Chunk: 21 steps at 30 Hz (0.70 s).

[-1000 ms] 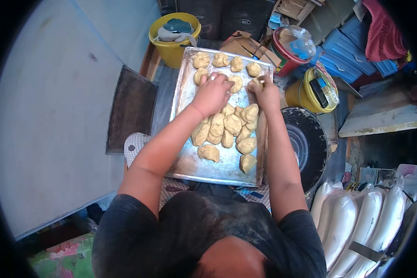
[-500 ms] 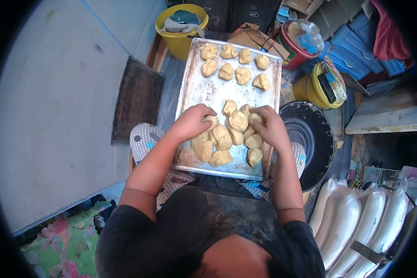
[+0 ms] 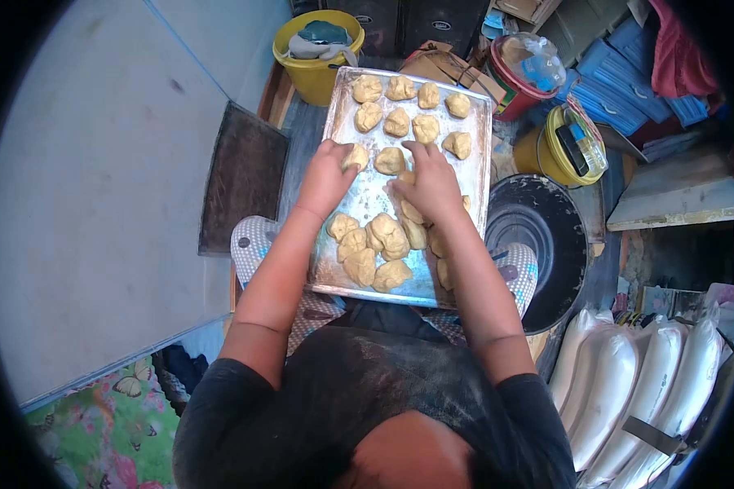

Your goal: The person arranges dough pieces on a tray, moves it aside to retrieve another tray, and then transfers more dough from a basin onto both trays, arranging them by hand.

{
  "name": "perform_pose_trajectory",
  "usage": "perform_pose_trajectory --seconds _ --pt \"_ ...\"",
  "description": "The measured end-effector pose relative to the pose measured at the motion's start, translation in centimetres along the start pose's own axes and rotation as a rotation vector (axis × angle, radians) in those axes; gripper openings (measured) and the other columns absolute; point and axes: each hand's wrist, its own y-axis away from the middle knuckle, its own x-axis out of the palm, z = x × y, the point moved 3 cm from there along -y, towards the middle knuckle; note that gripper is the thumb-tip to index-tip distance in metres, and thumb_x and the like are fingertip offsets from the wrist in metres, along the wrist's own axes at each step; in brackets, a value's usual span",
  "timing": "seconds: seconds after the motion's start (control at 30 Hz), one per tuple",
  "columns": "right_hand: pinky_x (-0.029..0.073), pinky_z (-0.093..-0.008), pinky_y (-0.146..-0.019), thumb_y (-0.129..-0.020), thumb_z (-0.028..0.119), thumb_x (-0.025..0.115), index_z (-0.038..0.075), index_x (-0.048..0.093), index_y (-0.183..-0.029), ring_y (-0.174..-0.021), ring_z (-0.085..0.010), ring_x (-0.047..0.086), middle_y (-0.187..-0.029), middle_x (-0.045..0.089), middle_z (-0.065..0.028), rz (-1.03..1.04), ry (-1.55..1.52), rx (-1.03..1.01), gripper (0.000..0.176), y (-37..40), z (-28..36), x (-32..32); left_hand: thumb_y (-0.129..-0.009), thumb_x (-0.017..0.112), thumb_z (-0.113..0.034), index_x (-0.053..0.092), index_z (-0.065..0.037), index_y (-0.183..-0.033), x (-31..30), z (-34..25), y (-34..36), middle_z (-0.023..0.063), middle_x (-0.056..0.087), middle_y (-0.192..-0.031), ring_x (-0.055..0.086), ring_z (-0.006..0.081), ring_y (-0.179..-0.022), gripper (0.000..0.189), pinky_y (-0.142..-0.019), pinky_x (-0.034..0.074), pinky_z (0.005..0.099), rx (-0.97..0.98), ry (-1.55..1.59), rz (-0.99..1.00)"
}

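A worn metal tray [image 3: 326, 273] rests across the lap. Two rows of dough pieces lie at its far end, among them a dough ball [image 3: 367, 89]. My left hand [image 3: 329, 173] has its fingers round a dough piece [image 3: 356, 156] at the tray's left side. To its right sits another dough piece [image 3: 390, 160]. My right hand [image 3: 430, 181] is curved over a dough piece [image 3: 407, 178], mostly hidden under the fingers. Nearer the body lies a loose cluster of dough [image 3: 389, 236], partly covered by the right forearm.
A yellow bucket [image 3: 314, 79] with cloths stands behind the tray on the left. On the right are a red bucket [image 3: 523, 98], another yellow bucket [image 3: 538, 155] and a large black basin [image 3: 559, 244]. Plastic-wrapped packages [image 3: 603, 379] lie at the lower right.
Both hands have moved up the tray from the near cluster, each with a dough piece. A dough piece now sits between them in a third row.
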Motion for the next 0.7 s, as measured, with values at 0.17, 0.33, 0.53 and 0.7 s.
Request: perform_pose_trajectory --seconds 0.17,0.33,0.53,0.7 --pt "0.049 -0.0404 -0.082 -0.071 0.018 0.071 0.006 0.057 -0.105 -0.091 -0.0329 0.064 -0.091 0.066 -0.0182 0.21 -0.187 0.413 0.039 0.6 -1.9 -1.5 -0.079 0.067 -0.018 0.065 -0.007 -0.111 -0.2 -3.6 0.2 0.0152 0.059 -0.104 0.056 0.0302 -0.101 0.034 -0.094 0.04 0.0421 0.282 -0.261 -0.168" --pt "0.05 -0.0404 -0.079 -0.076 0.021 0.068 0.004 0.066 -0.102 -0.088 -0.0356 0.064 -0.091 0.066 -0.0185 0.096 -0.136 0.318 0.031 -0.1 -5.1 -1.0 -0.083 0.06 -0.019 0.066 -0.013 -0.107 3.7 -3.2 -1.2 0.005 0.056 -0.113 0.048 0.0266 -0.112 0.025 -0.096 0.032 0.0421 0.297 -0.306 0.281" --pt "0.049 -0.0365 -0.078 -0.072 0.022 0.071 0.004 0.066 -0.102 -0.085 -0.0297 0.065 -0.089 0.067 -0.0172 0.218 -0.212 0.334 0.036 4.0 -8.1 -3.5 -0.082 0.061 -0.022 0.063 -0.015 -0.115 4.7 -6.0 -1.1 0.0034 0.055 -0.122 0.045 0.0252 -0.12 0.034 -0.097 0.029 0.0459 0.451 -0.208 0.133" --pt "0.05 -0.0347 -0.071 -0.071 0.02 0.071 0.005 0.064 -0.101 -0.074 -0.026 0.065 -0.08 0.066 -0.0129 0.028 -0.376 0.546 0.034 3.9 -9.9 -4.0 -0.082 0.061 -0.023 0.061 -0.018 -0.119 7.3 -7.1 -0.7 0.0082 0.051 -0.129 0.041 0.0268 -0.125 0.037 -0.1 0.025 0.0519 0.43 -0.354 0.369"
